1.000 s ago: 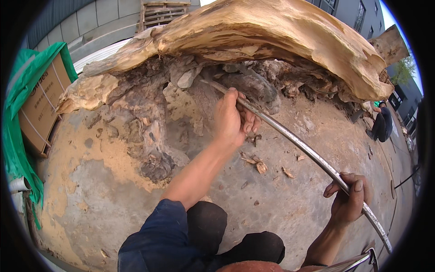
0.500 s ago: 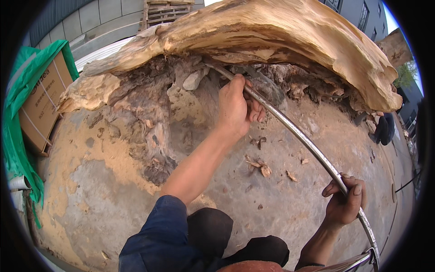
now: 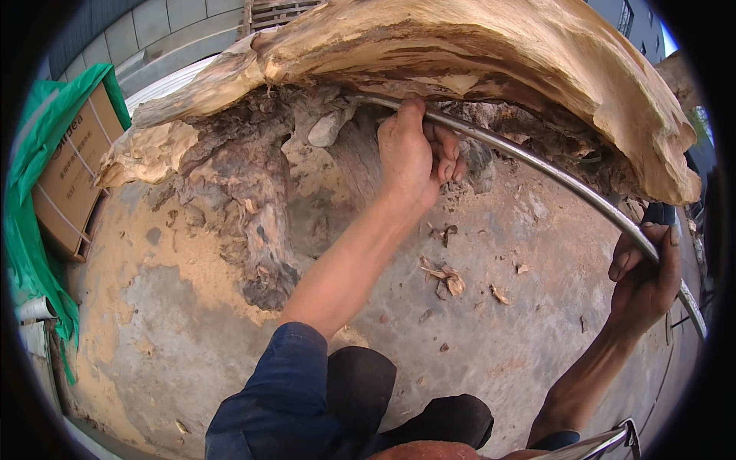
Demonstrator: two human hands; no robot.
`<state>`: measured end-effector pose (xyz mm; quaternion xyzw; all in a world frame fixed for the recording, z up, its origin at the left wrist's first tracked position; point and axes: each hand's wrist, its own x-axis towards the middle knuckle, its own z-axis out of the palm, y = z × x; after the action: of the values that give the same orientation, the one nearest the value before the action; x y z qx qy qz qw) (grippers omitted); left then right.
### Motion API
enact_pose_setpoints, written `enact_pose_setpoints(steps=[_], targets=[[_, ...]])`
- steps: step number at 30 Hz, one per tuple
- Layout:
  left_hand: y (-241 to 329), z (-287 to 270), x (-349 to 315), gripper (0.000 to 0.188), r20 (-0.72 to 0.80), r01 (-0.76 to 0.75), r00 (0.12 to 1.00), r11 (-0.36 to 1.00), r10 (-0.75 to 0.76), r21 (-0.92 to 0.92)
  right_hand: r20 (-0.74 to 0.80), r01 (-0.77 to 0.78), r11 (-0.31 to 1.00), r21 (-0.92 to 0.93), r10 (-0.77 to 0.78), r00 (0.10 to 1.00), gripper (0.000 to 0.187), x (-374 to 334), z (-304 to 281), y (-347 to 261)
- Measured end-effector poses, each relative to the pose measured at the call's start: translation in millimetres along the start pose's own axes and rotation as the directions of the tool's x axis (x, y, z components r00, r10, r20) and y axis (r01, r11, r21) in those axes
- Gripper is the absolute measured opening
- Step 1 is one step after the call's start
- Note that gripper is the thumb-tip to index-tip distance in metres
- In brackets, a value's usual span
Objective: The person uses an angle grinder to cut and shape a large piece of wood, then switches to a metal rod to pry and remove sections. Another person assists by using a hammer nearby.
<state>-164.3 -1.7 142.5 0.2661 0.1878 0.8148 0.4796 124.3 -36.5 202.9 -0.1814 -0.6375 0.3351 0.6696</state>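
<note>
A long, shiny metal bar (image 3: 540, 162) slants from under a big pale piece of gnarled wood (image 3: 475, 38) out to the right. My left hand (image 3: 410, 149) is closed around it near its far end, just below the wood's underside. Farther along the bar, at the right, my right hand (image 3: 648, 276) grips it with the thumb up. The bar's tip reaches the dark, rough root mass beside a grey stone (image 3: 325, 130); exactly where it touches, I cannot tell.
A knobbly root (image 3: 264, 238) stands on the dusty concrete floor (image 3: 176, 330), with wood chips (image 3: 446, 277) nearby. At the left is a cardboard box (image 3: 75, 169) under a green sheet (image 3: 31, 222). A wooden pallet (image 3: 280, 11) stands behind.
My right hand has moved up and to the right, swinging the bar's near end that way, so the bar lies flatter. My left hand has shifted slightly right. Both keep hold.
</note>
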Motion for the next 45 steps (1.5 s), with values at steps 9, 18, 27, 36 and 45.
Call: enact_pose_setpoints(steps=[9, 18, 27, 36, 45], targets=[[4, -4, 5, 0.043, 0.024, 0.024, 0.999, 0.995, -0.026, 0.100, 0.067, -0.034, 0.998, -0.057, 0.038, 0.997, 0.048, 27, -13, 1], [-2, -28, -3, 0.036, 0.100, 0.000, 0.995, 0.991, -0.013, 0.135, 0.023, -0.035, 0.999, 0.034, 0.034, 0.999, 0.038, -54, -8, 27], [-8, -49, 6, 0.031, -0.259, -0.010, 0.966, 0.998, 0.024, 0.056, 0.066, -0.442, 0.886, 0.139, 0.437, 0.897, 0.037, 13, 12, 62], [30, -73, -32, 0.034, -0.130, -0.093, 0.986, 0.991, 0.105, 0.095, 0.107, -0.172, 0.983, 0.060, 0.165, 0.981, 0.039, -97, 20, 58], [59, -62, -14, 0.036, -0.014, -0.061, 0.998, 0.997, 0.062, 0.054, 0.331, 0.342, 0.926, -0.162, -0.275, 0.903, 0.048, -131, 74, 11]])
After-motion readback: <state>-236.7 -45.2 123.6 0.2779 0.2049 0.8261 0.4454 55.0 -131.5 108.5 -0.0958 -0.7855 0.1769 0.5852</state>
